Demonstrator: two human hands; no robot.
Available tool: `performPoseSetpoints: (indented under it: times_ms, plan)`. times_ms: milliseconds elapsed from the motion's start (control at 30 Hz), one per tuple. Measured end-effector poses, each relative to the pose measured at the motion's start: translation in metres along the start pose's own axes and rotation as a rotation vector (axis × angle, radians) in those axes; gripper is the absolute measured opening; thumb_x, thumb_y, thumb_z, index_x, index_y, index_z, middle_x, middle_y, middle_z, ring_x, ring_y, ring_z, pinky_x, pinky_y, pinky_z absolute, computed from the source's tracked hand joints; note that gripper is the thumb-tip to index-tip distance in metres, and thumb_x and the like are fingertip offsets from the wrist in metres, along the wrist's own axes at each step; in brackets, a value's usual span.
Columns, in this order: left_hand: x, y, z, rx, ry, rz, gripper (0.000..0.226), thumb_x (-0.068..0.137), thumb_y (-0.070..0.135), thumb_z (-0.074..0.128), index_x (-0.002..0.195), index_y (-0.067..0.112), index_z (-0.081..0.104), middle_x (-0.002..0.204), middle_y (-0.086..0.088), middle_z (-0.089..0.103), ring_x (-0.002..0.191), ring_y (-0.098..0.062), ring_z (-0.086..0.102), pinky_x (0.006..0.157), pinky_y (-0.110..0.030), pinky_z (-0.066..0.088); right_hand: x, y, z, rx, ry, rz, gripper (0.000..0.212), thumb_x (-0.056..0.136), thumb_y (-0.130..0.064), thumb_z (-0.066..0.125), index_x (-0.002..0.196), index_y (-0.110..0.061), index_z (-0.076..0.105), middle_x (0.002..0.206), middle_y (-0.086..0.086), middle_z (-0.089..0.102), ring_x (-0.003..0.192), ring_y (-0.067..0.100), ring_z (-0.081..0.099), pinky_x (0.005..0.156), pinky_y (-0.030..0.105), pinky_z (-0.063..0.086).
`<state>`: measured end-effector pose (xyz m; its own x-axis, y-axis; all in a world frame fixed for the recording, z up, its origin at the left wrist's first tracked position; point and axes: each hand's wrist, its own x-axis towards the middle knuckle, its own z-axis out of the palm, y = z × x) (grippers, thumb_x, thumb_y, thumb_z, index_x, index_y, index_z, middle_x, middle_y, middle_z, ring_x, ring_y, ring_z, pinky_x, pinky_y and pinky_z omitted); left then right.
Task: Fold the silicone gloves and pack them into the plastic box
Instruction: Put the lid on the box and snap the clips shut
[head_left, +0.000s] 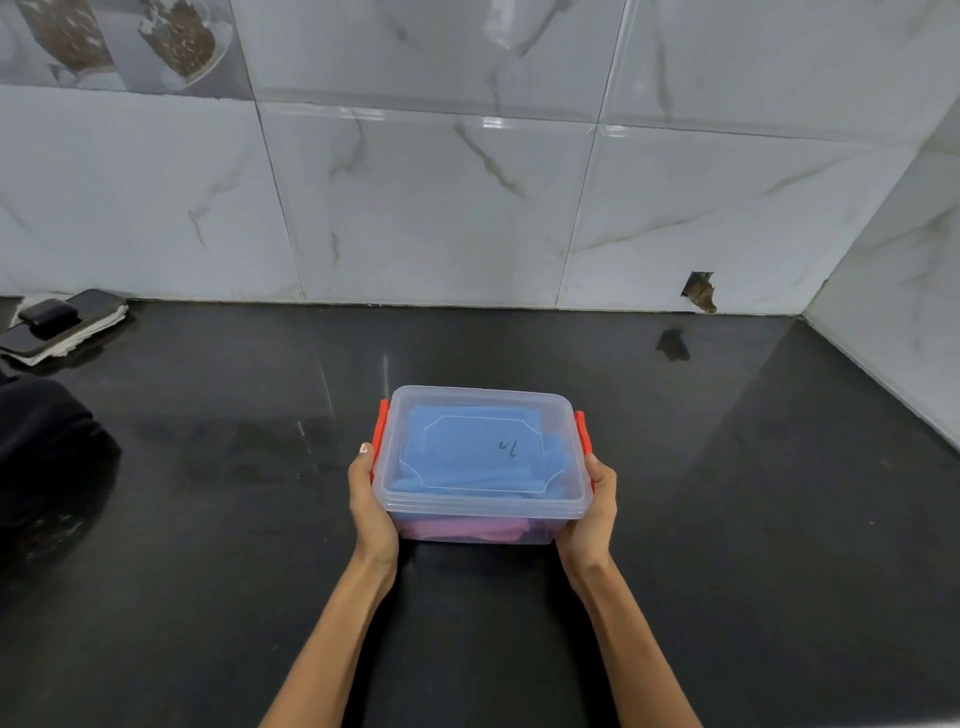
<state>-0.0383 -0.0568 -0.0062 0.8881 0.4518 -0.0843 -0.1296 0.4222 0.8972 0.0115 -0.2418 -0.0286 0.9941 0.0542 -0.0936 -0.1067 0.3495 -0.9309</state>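
Both hands clasp the box (480, 462), one on each short end. The left hand (370, 506) cups the left end, palm against the wall, thumb up beside the red clip (381, 431) on that side; its fingers curl under and out of sight. The right hand (592, 512) does the same on the right end, thumb lying along the other clip (584, 441). So each hand is closed round the box rather than spread flat.

The box sits on the black worktop (727, 493), or just at its surface; I cannot tell whether it is lifted. It lies square to the person, long axis running left to right, lid (467, 405) on top and facing up, both clips folded down against the ends. Through the clear lid a blue glove (457, 441) shows folded flat, and below it, through the near wall, a pink glove (467, 530).

Far left of the box, by the tiled wall (441, 208), a phone (78, 312) lies on some paper. Nearer on the left is a dark cloth (47, 452).
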Motion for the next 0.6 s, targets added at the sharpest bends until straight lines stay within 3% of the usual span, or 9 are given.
performPoseSetpoints:
  times_ms: [100,267,367,467,533,600]
  plan:
    - [0.004,-0.008,0.022,-0.001,-0.07,-0.052,0.056,0.092,0.051,0.028,0.084,0.022,0.075,0.082,-0.007,0.075,0.074,-0.016,0.071,0.058,-0.024,0.056,-0.003,-0.007,-0.021,0.028,0.069,-0.021,0.058,0.099,-0.035,0.026,0.067,-0.041,0.074,0.069,-0.012,0.074,0.063,0.001,0.07,0.052,0.014,0.052]
    - [0.009,-0.032,0.067,0.053,-0.236,-0.136,0.052,0.084,0.057,0.034,0.085,0.028,0.077,0.084,-0.002,0.076,0.077,-0.013,0.072,0.058,-0.022,0.056,-0.016,-0.03,-0.062,0.043,0.184,-0.084,0.049,0.092,-0.039,0.029,0.07,-0.034,0.072,0.069,-0.01,0.071,0.063,0.004,0.067,0.052,0.018,0.053]
    - [0.013,-0.047,0.101,0.1,-0.33,-0.199,0.054,0.079,0.063,0.036,0.092,0.029,0.076,0.092,-0.004,0.076,0.084,-0.018,0.072,0.062,-0.025,0.057,-0.028,-0.042,-0.084,0.073,0.346,-0.112,0.051,0.093,-0.037,0.029,0.061,-0.031,0.068,0.063,-0.01,0.068,0.057,0.003,0.064,0.049,0.017,0.05]
    - [0.014,-0.061,0.136,0.151,-0.35,-0.275,0.055,0.073,0.068,0.039,0.085,0.03,0.076,0.085,-0.002,0.076,0.077,-0.015,0.071,0.063,-0.028,0.052,-0.037,-0.045,-0.103,0.059,0.547,-0.16,0.047,0.099,-0.035,0.025,0.072,-0.027,0.063,0.065,-0.01,0.07,0.057,0.003,0.066,0.047,0.014,0.05]
    - [0.012,-0.071,0.159,0.213,-0.382,-0.285,0.047,0.076,0.065,0.041,0.088,0.033,0.073,0.087,0.004,0.075,0.08,-0.01,0.068,0.067,-0.026,0.048,-0.04,-0.046,-0.109,0.08,0.632,-0.162,0.047,0.096,-0.045,0.023,0.079,-0.03,0.065,0.073,-0.011,0.073,0.064,0.003,0.068,0.051,0.016,0.052]
    - [0.009,-0.08,0.181,0.284,-0.406,-0.241,0.028,0.086,0.056,0.044,0.094,0.038,0.064,0.095,0.013,0.068,0.09,-0.003,0.061,0.07,-0.02,0.042,-0.043,-0.048,-0.108,0.107,0.681,-0.154,0.049,0.09,-0.059,0.025,0.092,-0.036,0.068,0.09,-0.008,0.075,0.082,0.008,0.07,0.068,0.026,0.058]
